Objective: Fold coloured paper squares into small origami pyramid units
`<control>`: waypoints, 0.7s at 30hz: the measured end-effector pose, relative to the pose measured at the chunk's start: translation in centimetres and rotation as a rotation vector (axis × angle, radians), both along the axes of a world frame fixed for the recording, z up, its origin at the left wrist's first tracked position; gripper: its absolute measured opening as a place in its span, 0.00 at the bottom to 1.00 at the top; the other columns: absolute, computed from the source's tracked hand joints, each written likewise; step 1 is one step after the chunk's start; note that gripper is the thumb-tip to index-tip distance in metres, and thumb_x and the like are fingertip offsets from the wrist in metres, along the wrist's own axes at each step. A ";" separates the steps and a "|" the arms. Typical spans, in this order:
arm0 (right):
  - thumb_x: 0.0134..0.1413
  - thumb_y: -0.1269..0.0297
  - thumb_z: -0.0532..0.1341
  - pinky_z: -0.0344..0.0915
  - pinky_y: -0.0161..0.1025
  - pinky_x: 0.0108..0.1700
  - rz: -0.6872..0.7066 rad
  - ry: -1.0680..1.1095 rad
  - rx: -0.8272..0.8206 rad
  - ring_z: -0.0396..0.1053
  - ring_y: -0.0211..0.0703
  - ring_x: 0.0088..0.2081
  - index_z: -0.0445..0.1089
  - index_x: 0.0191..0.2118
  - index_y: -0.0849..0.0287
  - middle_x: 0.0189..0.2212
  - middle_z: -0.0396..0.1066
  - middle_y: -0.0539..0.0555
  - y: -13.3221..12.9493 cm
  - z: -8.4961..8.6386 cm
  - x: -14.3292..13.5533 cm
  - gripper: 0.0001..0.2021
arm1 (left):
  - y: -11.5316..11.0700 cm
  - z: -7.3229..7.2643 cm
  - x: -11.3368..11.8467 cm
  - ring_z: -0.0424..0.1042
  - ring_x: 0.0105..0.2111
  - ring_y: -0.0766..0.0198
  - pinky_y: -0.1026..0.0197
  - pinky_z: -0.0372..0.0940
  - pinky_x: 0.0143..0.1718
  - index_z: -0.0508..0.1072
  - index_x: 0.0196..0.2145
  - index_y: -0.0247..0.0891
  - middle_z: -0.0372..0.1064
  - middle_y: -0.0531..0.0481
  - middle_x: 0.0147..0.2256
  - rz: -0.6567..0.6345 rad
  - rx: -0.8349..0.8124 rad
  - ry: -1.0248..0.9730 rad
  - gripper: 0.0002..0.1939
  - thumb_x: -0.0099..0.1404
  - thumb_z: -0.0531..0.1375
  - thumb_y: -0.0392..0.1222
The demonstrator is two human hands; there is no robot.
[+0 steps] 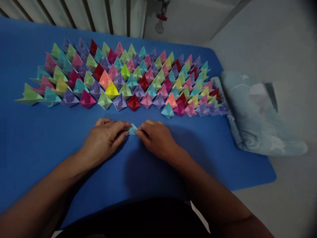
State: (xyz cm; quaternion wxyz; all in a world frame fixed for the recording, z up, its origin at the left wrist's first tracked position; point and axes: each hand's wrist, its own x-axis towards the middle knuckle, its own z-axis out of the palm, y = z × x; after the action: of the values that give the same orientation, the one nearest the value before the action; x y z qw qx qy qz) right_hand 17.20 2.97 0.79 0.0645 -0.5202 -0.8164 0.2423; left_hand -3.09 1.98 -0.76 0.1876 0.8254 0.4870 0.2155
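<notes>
Between my two hands is a small light-blue piece of folded paper point(133, 129), just above the blue table or mat. My left hand point(105, 135) pinches its left end between thumb and fingers. The right end is gripped the same way by my right hand point(156, 136). Fingers cover much of the paper, so its full shape is hidden. Just beyond my hands stand rows of folded paper boats in many colours, among them a red boat point(134, 102), a purple boat point(120, 102) and a light-blue boat point(167, 110).
The blue surface point(49, 142) reaches under everything. A folded pale-blue patterned cloth point(250, 112) lies over its right edge. Behind the far edge are a white radiator point(99, 16) and a red valve handle point(161, 17). A grey wall point(279, 46) rises at the right.
</notes>
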 end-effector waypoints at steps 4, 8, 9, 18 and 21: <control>0.68 0.61 0.55 0.54 0.40 0.41 -0.011 -0.037 -0.016 0.68 0.41 0.37 0.73 0.38 0.58 0.35 0.73 0.53 0.2 0.1 -0.2 0.12 | 0.1 -0.2 0.1 0.77 0.38 0.54 0.48 0.67 0.48 0.74 0.47 0.44 0.80 0.48 0.38 0.045 -0.026 -0.010 0.12 0.69 0.56 0.45; 0.69 0.60 0.53 0.55 0.39 0.41 -0.009 -0.078 -0.043 0.68 0.42 0.38 0.72 0.38 0.59 0.36 0.73 0.53 0.3 0.4 -0.4 0.13 | 0.1 0.1 0.4 0.77 0.38 0.54 0.48 0.67 0.49 0.74 0.47 0.41 0.79 0.47 0.37 0.081 -0.063 0.026 0.13 0.69 0.55 0.44; 0.69 0.60 0.53 0.55 0.39 0.40 -0.011 -0.087 -0.048 0.68 0.42 0.38 0.72 0.39 0.59 0.37 0.73 0.53 0.3 0.5 -0.5 0.13 | 0.2 0.1 0.5 0.77 0.39 0.54 0.48 0.67 0.49 0.74 0.47 0.40 0.79 0.47 0.38 0.084 -0.071 0.039 0.13 0.69 0.55 0.43; 0.69 0.60 0.53 0.54 0.40 0.39 -0.051 -0.129 -0.054 0.69 0.43 0.38 0.72 0.39 0.58 0.39 0.74 0.53 0.4 0.7 -0.8 0.12 | 0.1 -0.1 1.0 0.76 0.41 0.55 0.51 0.68 0.48 0.73 0.48 0.38 0.78 0.45 0.39 0.097 -0.054 0.064 0.14 0.69 0.53 0.41; 0.69 0.60 0.53 0.54 0.40 0.39 -0.056 -0.130 -0.037 0.69 0.43 0.38 0.72 0.39 0.58 0.38 0.74 0.53 0.3 0.6 -0.9 0.12 | -0.1 -0.2 1.0 0.76 0.41 0.55 0.52 0.68 0.48 0.73 0.49 0.37 0.78 0.45 0.39 0.094 -0.031 0.054 0.14 0.70 0.53 0.40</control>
State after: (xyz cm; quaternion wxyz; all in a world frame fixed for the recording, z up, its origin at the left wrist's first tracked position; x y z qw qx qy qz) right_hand 16.30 3.31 1.34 0.0083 -0.5585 -0.7994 0.2210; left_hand -2.08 1.91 -0.97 0.1770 0.8040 0.5334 0.1942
